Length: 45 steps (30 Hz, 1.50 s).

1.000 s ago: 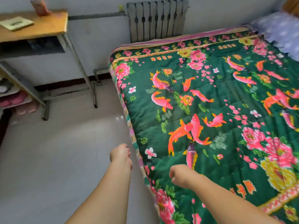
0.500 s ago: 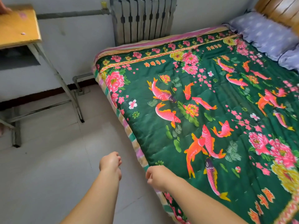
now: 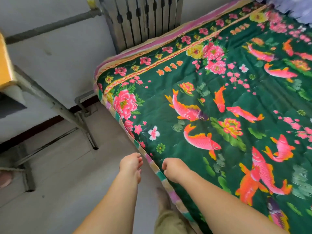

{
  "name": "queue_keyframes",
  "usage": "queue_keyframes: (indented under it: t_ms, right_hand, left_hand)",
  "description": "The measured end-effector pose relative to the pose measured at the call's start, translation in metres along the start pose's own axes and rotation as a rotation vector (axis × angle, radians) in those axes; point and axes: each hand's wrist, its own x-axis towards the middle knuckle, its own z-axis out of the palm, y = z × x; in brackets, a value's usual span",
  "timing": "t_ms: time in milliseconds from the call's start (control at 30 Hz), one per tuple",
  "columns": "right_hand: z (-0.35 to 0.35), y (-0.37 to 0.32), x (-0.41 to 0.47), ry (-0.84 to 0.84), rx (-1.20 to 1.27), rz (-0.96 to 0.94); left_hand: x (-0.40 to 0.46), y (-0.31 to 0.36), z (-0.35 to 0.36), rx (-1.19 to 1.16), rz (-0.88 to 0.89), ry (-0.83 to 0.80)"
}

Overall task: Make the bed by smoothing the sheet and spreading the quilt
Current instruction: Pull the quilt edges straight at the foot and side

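Note:
A green quilt (image 3: 228, 102) printed with pink and orange fish and flowers lies spread flat over the bed. A striped pink, green and yellow sheet (image 3: 152, 163) shows as a narrow band along its near side and the far end. My right hand (image 3: 173, 169) hovers at that striped side edge with its fingers curled in; I see no fabric lifted in it. Just off the bed, my left hand (image 3: 130, 163) hangs over the floor with loosely bent fingers, holding nothing.
A grey radiator (image 3: 143, 19) stands against the wall behind the bed's end. A wooden desk (image 3: 4, 65) on slanted metal legs (image 3: 55, 105) stands at the left. A lilac pillow (image 3: 290, 9) shows at top right. Grey floor (image 3: 67, 191) lies between desk and bed.
The view has moved along the bed toward its radiator end. My right hand went from above the quilt to its side edge. My left hand stays beside it over the floor.

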Motion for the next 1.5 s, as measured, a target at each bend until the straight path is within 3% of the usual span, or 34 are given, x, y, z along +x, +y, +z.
queue_keyframes:
  t_ms: [167,433,667,767,867,1000,1167,1300,1367,1500]
  right_hand:
    - [-0.011,-0.025,0.077,-0.005,0.02,0.024]
    - [-0.009,-0.036,0.174,0.072,0.165,0.325]
    - [0.021,-0.042,0.19,0.226,0.087,0.437]
    - [0.024,-0.041,0.193,0.241,0.059,0.443]
    - [0.023,-0.038,0.192,0.231,0.065,0.443]
    - [0.012,-0.04,0.189,0.17,0.111,0.429]
    - [0.016,-0.058,0.175,0.062,0.187,0.41]
    - [0.053,-0.11,0.118,0.293,0.325,0.351]
    - [0.072,-0.133,0.094,0.283,0.271,0.33]
    - [0.074,-0.144,0.081,0.526,0.156,0.45]
  left_hand:
    - [0.083,0.035,0.011,0.047,-0.077,0.034]
    - [0.217,0.043,0.023,0.043,-0.323,0.034]
    - [0.308,0.037,0.04,0.085,-0.32,-0.077]
    - [0.329,0.032,0.05,0.084,-0.3,-0.216]
    - [0.328,0.027,0.05,-0.008,-0.329,-0.358]
    - [0.303,0.038,0.026,-0.071,-0.287,-0.279]
    - [0.25,0.066,-0.017,-0.031,-0.297,-0.316]
    - [0.201,0.094,-0.015,0.025,-0.22,-0.287]
    - [0.178,0.106,-0.006,0.032,-0.162,-0.229]
    - [0.139,0.127,0.006,-0.019,-0.073,-0.155]
